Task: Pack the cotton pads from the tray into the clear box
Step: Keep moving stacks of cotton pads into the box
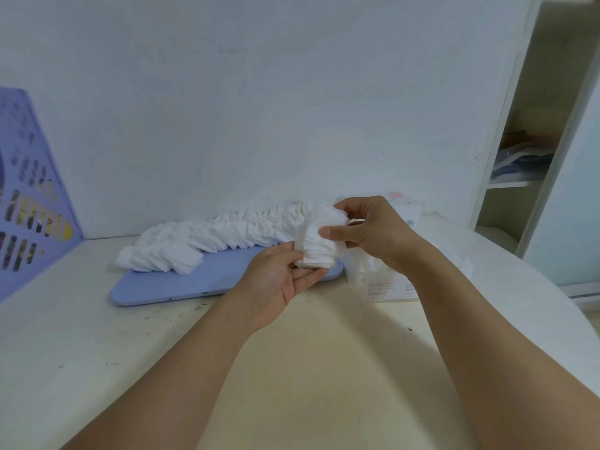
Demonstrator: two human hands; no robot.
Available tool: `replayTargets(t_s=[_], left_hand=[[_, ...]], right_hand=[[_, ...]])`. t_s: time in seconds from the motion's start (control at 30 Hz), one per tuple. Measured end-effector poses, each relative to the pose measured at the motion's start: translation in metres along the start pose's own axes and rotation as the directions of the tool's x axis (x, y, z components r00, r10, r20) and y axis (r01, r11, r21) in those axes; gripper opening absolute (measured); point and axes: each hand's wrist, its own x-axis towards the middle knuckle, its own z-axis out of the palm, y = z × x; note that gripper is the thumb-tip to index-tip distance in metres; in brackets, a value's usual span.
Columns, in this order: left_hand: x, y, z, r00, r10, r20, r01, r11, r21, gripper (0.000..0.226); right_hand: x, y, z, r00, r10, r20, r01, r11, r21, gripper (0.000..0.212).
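A pale wall behind, a cream table (97, 336) under both hands, and a lilac rack (35, 196) far out to the left. The lilac tray (181, 280) lies just beyond the left hand, and a long row of pads (207, 237) runs across it, so most of the job looks left to do. The clear box (383, 280) sits under the right wrist, some pads showing inside. Between the hands, a stack (319, 241): the right hand (373, 232) pinches it from above, thumb on its face; the left hand (279, 274) cups it beneath, fingers loose. Next stop, likely the box.
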Motion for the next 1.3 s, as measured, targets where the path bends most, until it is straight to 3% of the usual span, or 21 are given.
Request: replayTargets(t_s=[0.17,0.43,0.73,1.07,1.3], left_hand=[[0.000,0.000,-0.001,0.999,-0.038,-0.012,0.037,0.997,-0.070,0.033],[0.001,-0.003,0.001,0.998,-0.024,-0.059,0.023,1.000,-0.021,0.032],[0.001,-0.001,0.000,0.998,0.001,-0.068,0.002,0.999,0.049,0.037],[0.001,-0.001,0.001,0.995,-0.011,-0.102,0.001,0.995,-0.100,0.036],[0.000,-0.001,0.000,0.996,-0.005,-0.086,0.001,0.999,-0.046,0.035]], right_hand=[[0.001,0.004,0.000,0.999,0.028,-0.022,-0.028,0.999,0.031,0.023],[0.002,0.005,-0.001,0.999,0.048,-0.010,-0.048,0.999,0.000,0.024],[0.000,0.003,-0.004,0.983,0.066,0.169,-0.054,0.996,-0.076,0.021],[0.000,0.004,0.000,0.998,0.040,0.056,-0.035,0.995,-0.090,0.016],[-0.002,0.000,0.005,0.990,0.028,0.141,-0.005,0.987,-0.162,0.020]])
